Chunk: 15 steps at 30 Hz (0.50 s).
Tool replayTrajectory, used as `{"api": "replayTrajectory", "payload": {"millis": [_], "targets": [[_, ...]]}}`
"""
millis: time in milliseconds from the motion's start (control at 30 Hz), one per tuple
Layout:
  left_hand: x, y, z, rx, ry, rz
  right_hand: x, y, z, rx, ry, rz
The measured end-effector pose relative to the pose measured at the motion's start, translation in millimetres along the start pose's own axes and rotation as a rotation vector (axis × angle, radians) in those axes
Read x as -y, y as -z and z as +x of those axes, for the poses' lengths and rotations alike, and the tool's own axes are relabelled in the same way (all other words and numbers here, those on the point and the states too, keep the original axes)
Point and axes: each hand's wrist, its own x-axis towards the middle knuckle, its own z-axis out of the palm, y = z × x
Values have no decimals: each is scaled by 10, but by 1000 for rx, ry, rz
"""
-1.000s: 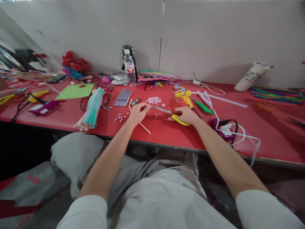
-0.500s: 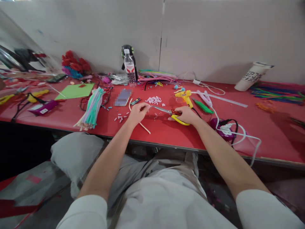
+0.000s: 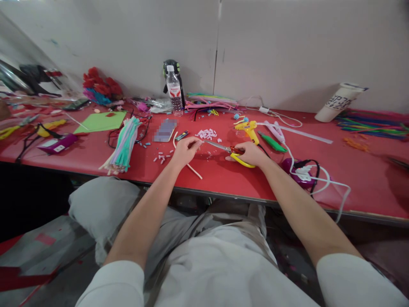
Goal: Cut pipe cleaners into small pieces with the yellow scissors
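My right hand [image 3: 246,154] grips scissors [image 3: 220,146] with yellow handles, their blades pointing left. Just left of the blade tips, my left hand [image 3: 187,151] is closed in a pinch; whatever lies between thumb and finger is too small to name. A pale, bendy stem [image 3: 194,171] lies on the table and passes beneath the left hand. Beyond the blades sits a pile of short pale pink pieces [image 3: 207,134]. More such pieces [image 3: 162,157] are scattered to the left of my left hand.
On the red table [image 3: 217,181] are a bundle of pastel fuzzy stems [image 3: 126,147], a phone-like blurred slab [image 3: 165,130], a water bottle [image 3: 174,94], a yellow glue gun [image 3: 249,129], a green tool [image 3: 271,142], a purple box [image 3: 298,174] with white cable, and a white cup [image 3: 338,102].
The scissors' tips have moved very slightly right, away from my left fingertips. Both hands otherwise stay in place.
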Motion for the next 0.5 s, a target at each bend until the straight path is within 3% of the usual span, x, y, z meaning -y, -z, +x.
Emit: {"api": "replayTrajectory", "payload": {"millis": [500], "targets": [[10, -7, -6, -3, 17, -1, -11, 2, 17, -8, -7, -47]]}}
